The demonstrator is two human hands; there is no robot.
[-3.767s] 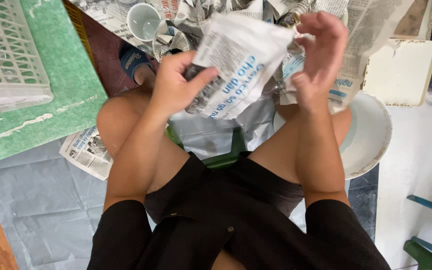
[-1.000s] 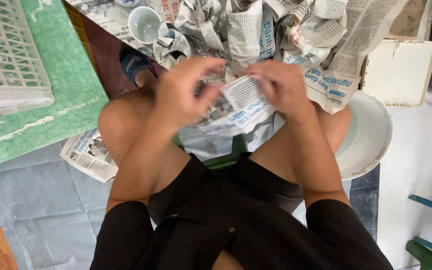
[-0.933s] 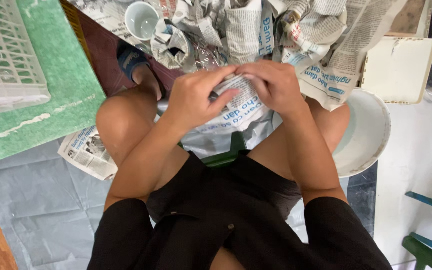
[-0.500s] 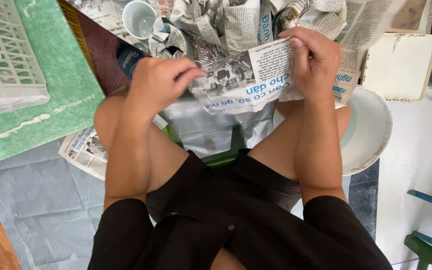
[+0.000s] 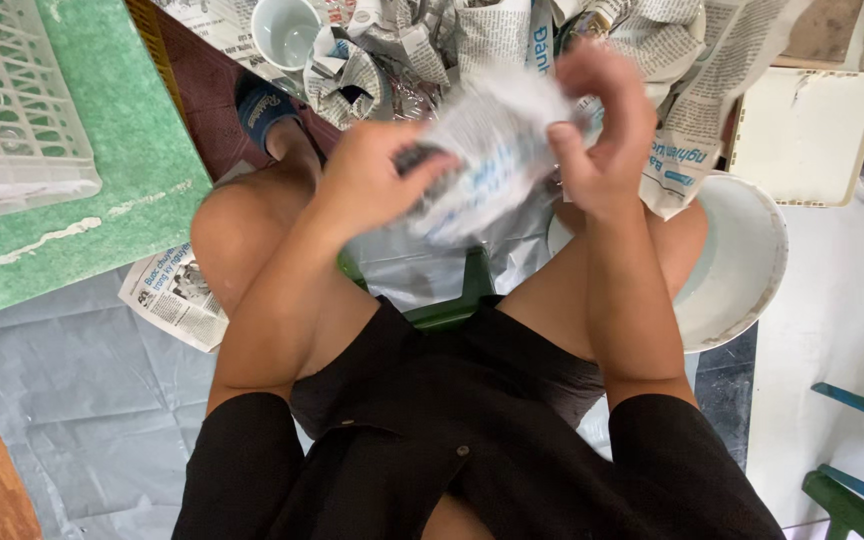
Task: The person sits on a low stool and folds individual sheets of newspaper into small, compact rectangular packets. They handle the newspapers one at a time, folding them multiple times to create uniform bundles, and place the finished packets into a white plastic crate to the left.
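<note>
A blurred sheet of newspaper [image 5: 492,160] is bunched between both hands, above my knees. My left hand [image 5: 377,180] grips its lower left side with the fingers curled over the paper. My right hand [image 5: 602,130] pinches its upper right edge, fingers raised. What the paper wraps, if anything, is hidden. Beyond the hands lie several newspaper-wrapped bundles [image 5: 512,35] and a white cup [image 5: 287,30] standing open side up on the floor.
A white plastic crate [image 5: 12,100] sits on a green mat [image 5: 102,200] at the left. A white round bowl [image 5: 742,265] lies beside my right knee, a white square lid [image 5: 802,135] behind it. A folded newspaper [image 5: 172,295] lies by my left knee. I sit on a green stool [image 5: 452,300].
The flat, stretched sheet of half a second ago is now crumpled between the hands. My left hand moved right and inward; the right hand stays high at the paper's right edge.
</note>
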